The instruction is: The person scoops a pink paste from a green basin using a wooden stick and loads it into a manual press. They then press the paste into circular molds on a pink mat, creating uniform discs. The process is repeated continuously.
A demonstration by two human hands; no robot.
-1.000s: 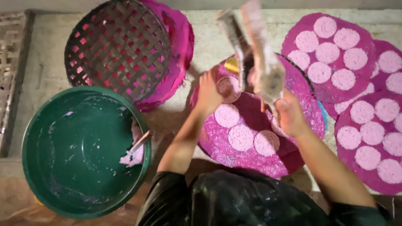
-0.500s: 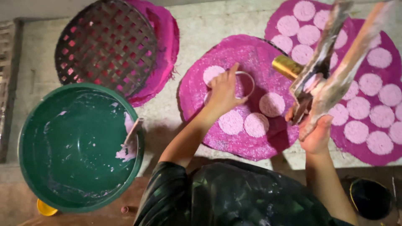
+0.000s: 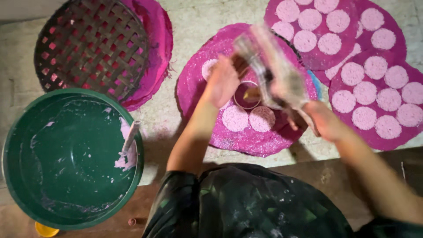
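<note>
My right hand (image 3: 324, 121) is closed around a blurred ladle (image 3: 273, 72), tipped over the ring (image 3: 246, 94) that my left hand (image 3: 222, 81) holds down with spread fingers on the pink mat (image 3: 202, 83). I think batter can spill outside if the ring slips. The green basin (image 3: 70, 158) sits near me, and the full mats (image 3: 374, 70) and lattice tray (image 3: 90, 46) crowd the far side.

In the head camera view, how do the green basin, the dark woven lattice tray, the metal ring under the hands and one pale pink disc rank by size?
1. Green basin, largest, though it may sit nearer the camera.
2. Woven lattice tray, somewhat smaller.
3. Pale pink disc and metal ring: they look about alike, so no ranking between them.
</note>
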